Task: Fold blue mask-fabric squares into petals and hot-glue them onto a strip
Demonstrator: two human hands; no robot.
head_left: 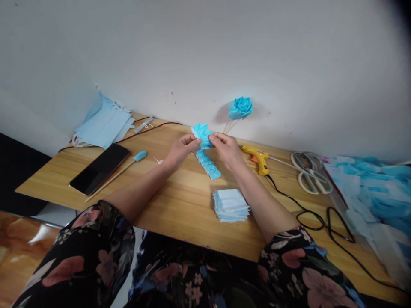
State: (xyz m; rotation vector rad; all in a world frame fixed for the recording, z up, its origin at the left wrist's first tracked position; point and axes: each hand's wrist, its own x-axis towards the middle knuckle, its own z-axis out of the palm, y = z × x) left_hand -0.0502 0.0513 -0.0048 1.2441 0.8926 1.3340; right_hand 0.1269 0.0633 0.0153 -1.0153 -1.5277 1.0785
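Both hands' fingertips hide pleated strip's point(205, 149) top.

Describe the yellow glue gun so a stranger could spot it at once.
Start at the wooden table against the white wall. Just beyond the right hand lies the glue gun, between that hand and the white scissors. It is the only yellow thing there, trailing a black cord.

Wooden table point(180, 205) against white wall point(205, 51)
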